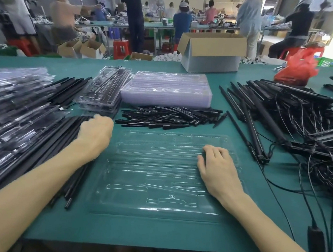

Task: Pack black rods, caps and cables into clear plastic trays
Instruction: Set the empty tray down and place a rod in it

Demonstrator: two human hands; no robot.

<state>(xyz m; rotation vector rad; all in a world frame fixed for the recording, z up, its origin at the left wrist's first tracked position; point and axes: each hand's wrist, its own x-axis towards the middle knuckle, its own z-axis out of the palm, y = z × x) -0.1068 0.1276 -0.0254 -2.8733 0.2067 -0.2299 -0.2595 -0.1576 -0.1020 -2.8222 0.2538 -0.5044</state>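
An empty clear plastic tray point(154, 179) lies on the green table point(147, 235) just in front of you. Your right hand point(217, 168) rests flat on its right side, fingers straight. Your left hand point(96, 131) curls over black rods point(74, 177) left of the tray; its fingertips are hidden, so I cannot tell whether it grips them.
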